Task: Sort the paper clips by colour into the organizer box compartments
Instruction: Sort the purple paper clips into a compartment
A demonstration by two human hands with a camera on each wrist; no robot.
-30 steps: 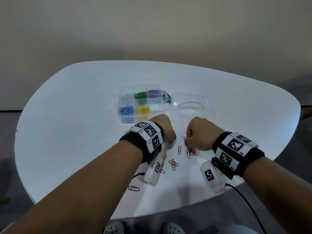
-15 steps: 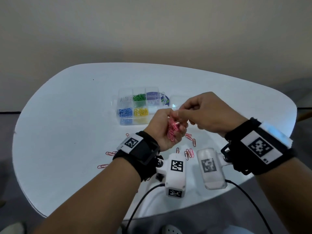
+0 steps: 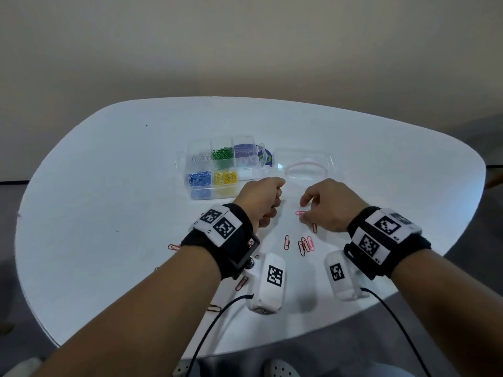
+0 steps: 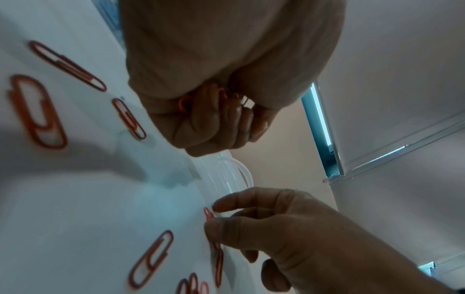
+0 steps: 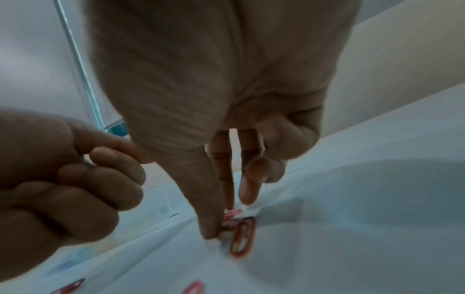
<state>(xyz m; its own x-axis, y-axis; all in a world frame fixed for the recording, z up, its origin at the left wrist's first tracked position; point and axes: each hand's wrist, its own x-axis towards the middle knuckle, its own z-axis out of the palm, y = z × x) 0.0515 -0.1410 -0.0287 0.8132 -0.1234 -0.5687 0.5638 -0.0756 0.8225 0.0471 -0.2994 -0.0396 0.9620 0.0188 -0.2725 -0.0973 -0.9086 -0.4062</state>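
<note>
A white rounded surface (image 3: 109,213) fills the middle of the head view. At its centre sits a clear organizer box (image 3: 215,170), its open lid (image 3: 304,164) beside it to the right. Pink paper clips (image 3: 306,244) lie scattered lower centre, toward the near edge.
</note>
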